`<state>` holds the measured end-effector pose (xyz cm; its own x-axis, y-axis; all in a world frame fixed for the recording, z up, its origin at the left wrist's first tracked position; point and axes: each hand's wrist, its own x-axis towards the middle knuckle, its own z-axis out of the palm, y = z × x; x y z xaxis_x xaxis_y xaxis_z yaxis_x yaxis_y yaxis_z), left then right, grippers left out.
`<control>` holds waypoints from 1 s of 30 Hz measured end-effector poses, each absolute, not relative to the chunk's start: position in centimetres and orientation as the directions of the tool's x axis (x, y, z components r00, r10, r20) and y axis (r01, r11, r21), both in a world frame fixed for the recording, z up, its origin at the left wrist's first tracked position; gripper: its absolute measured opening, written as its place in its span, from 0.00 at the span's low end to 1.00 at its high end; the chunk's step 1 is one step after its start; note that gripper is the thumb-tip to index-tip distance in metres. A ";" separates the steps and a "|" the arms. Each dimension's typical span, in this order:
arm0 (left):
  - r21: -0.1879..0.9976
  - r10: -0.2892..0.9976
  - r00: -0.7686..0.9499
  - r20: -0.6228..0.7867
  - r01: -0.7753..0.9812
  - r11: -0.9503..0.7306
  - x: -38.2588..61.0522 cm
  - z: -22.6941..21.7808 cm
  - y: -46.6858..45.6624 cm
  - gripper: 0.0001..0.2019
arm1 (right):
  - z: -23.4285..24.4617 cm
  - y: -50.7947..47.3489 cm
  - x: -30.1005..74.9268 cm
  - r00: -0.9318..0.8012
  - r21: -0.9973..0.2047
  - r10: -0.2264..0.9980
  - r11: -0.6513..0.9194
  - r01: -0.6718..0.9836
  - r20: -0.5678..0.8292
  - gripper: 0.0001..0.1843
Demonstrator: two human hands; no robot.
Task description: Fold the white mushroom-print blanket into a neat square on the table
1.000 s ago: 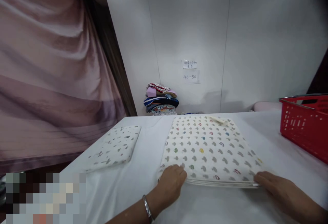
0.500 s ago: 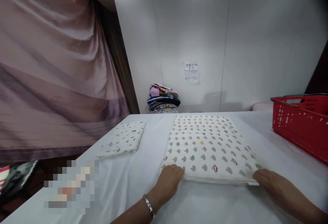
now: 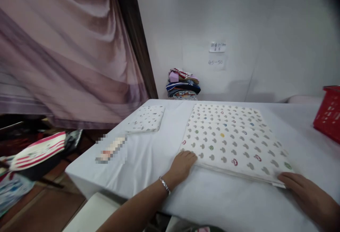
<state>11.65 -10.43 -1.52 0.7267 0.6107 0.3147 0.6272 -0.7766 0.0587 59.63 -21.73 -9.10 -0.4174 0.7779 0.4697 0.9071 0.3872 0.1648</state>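
Note:
A folded white cloth with a mushroom print [image 3: 228, 136] lies flat on the white-covered table [image 3: 164, 170]. My left hand [image 3: 183, 164] is closed over its near left corner, fingers on top and thumb hidden. At the near right corner, beside a small white tag [image 3: 278, 185], my right hand [image 3: 302, 189] holds the edge between fingers and a thumb that I cannot see. To the left lies a smaller folded cloth [image 3: 147, 118] with a sparse print, apart from both hands.
A blurred-out item [image 3: 111, 150] lies near the table's left edge. The red plastic basket [image 3: 329, 113] stands at the right. Folded clothes are stacked [image 3: 183, 85] by the back wall, under paper signs [image 3: 217, 55]. A pink curtain [image 3: 87, 55] hangs at the left, and a white seat [image 3: 92, 214] stands below.
My view has tilted down and turned left, so the table's front edge and the floor now show. Both hands stay at the same corners of the mushroom-print cloth.

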 end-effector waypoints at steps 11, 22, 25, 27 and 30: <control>0.369 0.920 0.300 0.252 0.849 -0.378 8.1 -0.4 -11.4 0.17 | -4.1 -19.2 47.2 -0.499 0.051 0.780 0.521 0.852 0.377 0.24; 0.617 0.991 0.095 0.095 0.776 -0.133 9.0 0.1 -13.0 0.17 | -2.2 -14.1 33.3 -0.603 0.013 0.724 0.636 0.771 0.334 0.18; 0.559 0.984 0.112 0.138 0.811 -0.170 9.2 0.0 -12.9 0.13 | -2.0 -13.4 31.0 -0.621 0.014 0.727 0.646 0.763 0.293 0.17; 0.511 0.979 0.129 0.160 0.838 -0.194 9.2 0.0 -12.7 0.10 | -1.9 -13.2 29.8 -0.615 0.018 0.739 0.636 0.772 0.275 0.15; 0.449 0.979 0.135 0.150 0.873 -0.189 9.1 0.1 -12.6 0.07 | -2.0 -13.1 28.6 -0.589 0.009 0.753 0.614 0.789 0.293 0.14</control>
